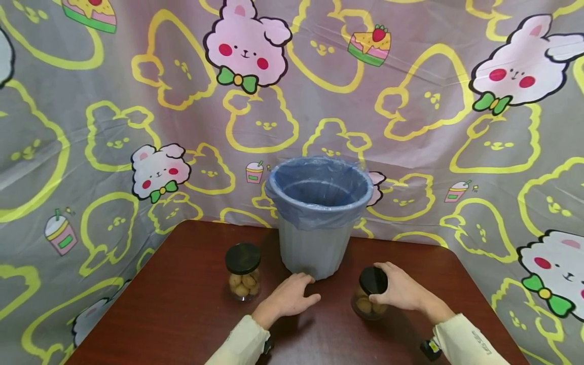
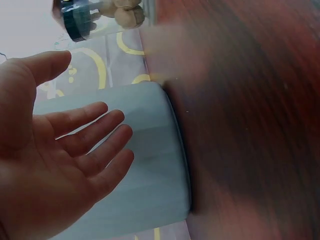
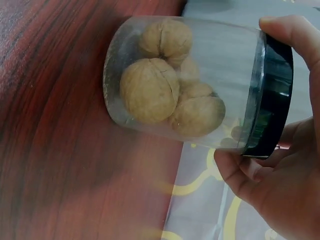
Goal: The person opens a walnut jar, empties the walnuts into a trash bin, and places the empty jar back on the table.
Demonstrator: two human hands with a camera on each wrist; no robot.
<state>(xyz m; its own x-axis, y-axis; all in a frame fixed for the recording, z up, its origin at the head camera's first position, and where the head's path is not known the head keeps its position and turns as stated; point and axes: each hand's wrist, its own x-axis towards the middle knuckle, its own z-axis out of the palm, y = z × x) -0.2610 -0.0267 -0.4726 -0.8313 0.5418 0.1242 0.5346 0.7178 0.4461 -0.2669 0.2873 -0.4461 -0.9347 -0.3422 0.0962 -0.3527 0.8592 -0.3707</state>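
The right hand grips the lid of the upright walnut jar from above; the left hand, fingers relaxed and empty, rests beside the bin.

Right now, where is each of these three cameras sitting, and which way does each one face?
Head: worn on the head, looking forward and down at the table, bin, two jars, both hands and sleeves.
Left wrist: faces along the open left hand toward the bin.
Right wrist: faces the walnut jar that the right hand's fingers grip by its lid.
Shared: head and right wrist both show that jar.
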